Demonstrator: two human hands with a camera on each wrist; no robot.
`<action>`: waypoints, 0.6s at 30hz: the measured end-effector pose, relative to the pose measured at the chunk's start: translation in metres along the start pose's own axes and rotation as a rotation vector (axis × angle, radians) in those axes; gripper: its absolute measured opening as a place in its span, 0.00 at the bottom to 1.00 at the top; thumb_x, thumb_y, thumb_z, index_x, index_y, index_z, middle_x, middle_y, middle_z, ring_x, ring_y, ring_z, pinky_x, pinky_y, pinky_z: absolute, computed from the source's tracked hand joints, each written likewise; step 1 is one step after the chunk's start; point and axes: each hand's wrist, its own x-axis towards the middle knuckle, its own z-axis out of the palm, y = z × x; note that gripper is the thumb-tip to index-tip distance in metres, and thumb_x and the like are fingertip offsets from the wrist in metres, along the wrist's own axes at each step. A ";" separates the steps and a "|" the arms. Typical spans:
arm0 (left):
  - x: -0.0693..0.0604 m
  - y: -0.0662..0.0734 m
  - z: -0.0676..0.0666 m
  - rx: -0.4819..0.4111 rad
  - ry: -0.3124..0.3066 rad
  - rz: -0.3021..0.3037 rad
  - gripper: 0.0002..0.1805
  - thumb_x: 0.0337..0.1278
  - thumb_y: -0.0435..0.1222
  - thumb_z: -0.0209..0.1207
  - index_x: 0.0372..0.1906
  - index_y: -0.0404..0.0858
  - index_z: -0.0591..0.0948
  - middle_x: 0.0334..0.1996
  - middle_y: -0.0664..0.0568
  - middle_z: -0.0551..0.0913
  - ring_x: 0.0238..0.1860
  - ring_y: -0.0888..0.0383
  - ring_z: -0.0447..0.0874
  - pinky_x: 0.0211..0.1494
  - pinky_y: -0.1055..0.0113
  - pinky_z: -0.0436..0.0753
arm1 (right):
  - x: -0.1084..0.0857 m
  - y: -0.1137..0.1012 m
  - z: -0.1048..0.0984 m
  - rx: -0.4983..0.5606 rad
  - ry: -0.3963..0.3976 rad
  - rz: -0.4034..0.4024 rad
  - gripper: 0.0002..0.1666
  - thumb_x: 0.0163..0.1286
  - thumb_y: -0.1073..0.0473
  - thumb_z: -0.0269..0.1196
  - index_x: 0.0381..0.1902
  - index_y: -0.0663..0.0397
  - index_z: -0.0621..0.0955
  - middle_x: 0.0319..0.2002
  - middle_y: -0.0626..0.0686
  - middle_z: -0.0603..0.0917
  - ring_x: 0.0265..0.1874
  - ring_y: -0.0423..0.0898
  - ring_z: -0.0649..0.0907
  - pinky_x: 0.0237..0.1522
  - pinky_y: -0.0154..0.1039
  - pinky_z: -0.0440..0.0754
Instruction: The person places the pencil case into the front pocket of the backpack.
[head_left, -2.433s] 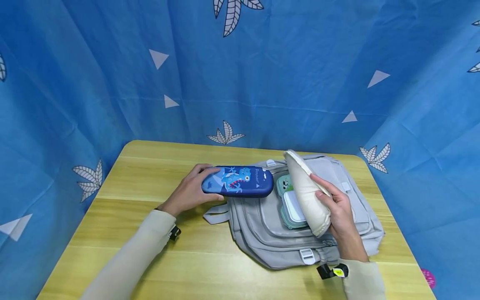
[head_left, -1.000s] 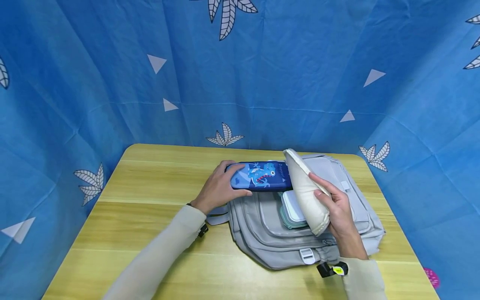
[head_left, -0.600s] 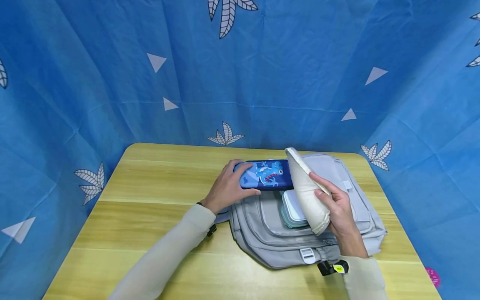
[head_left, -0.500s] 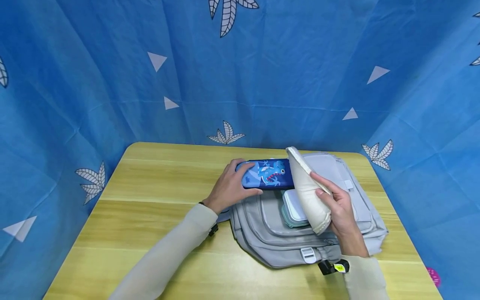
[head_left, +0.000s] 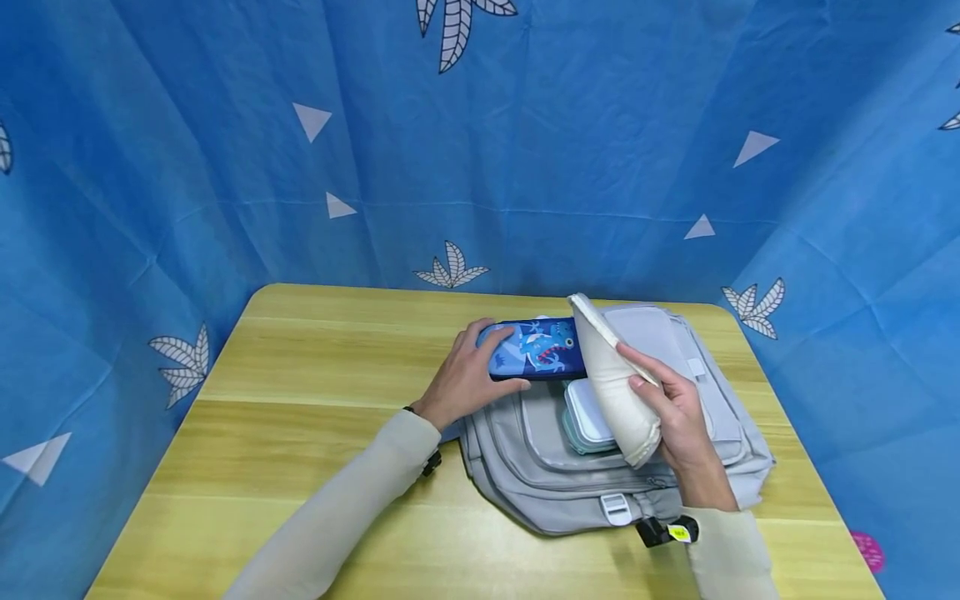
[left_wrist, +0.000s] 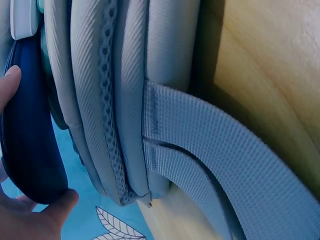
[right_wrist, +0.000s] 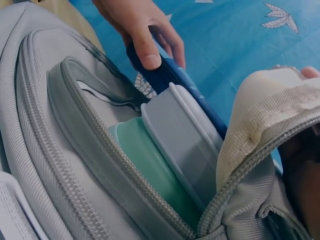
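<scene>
My left hand (head_left: 465,375) grips the left end of a blue pencil case (head_left: 542,350) printed with a dinosaur, thumb on the near side and fingers over the far side. The case's right end is hidden behind the cream-lined flap (head_left: 611,392) of a grey backpack (head_left: 517,467). My right hand (head_left: 678,417) pinches that flap and holds it raised. In the right wrist view, a pale grey box (right_wrist: 182,137) and a green case (right_wrist: 150,167) sit side by side within the unzipped pocket, and the pencil case lies along the box's far side.
The backpack lies on a wooden table (head_left: 300,367), towards its right side. A white buckle (head_left: 616,509) is at the bag's near edge, and grey webbing straps (left_wrist: 215,130) show in the left wrist view. A blue patterned cloth (head_left: 525,150) hangs behind the table.
My left hand has carried the pencil case to the right, over the backpack, and its right end has passed behind the flap. Movement is slight in the last half second. The right hand stays put.
</scene>
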 end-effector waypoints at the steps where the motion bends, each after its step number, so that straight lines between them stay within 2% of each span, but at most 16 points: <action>1: 0.000 -0.001 -0.001 -0.015 -0.009 0.002 0.51 0.58 0.64 0.75 0.84 0.57 0.69 0.85 0.49 0.59 0.80 0.44 0.65 0.78 0.40 0.76 | 0.001 -0.001 0.000 -0.005 0.007 0.009 0.24 0.82 0.76 0.54 0.71 0.69 0.80 0.67 0.43 0.87 0.66 0.39 0.83 0.55 0.29 0.87; 8: -0.002 -0.011 -0.006 -0.139 -0.068 -0.001 0.48 0.61 0.56 0.77 0.84 0.59 0.69 0.87 0.51 0.58 0.84 0.43 0.61 0.81 0.37 0.72 | 0.005 -0.006 0.000 -0.051 0.000 0.064 0.24 0.84 0.72 0.55 0.73 0.66 0.79 0.67 0.41 0.86 0.65 0.38 0.83 0.52 0.29 0.88; 18: -0.002 -0.016 -0.006 -0.145 -0.083 0.003 0.47 0.62 0.59 0.75 0.83 0.60 0.69 0.87 0.51 0.58 0.84 0.44 0.61 0.81 0.38 0.72 | 0.010 -0.011 -0.008 -0.165 -0.114 0.036 0.27 0.83 0.74 0.53 0.76 0.68 0.76 0.71 0.37 0.82 0.68 0.36 0.80 0.56 0.28 0.85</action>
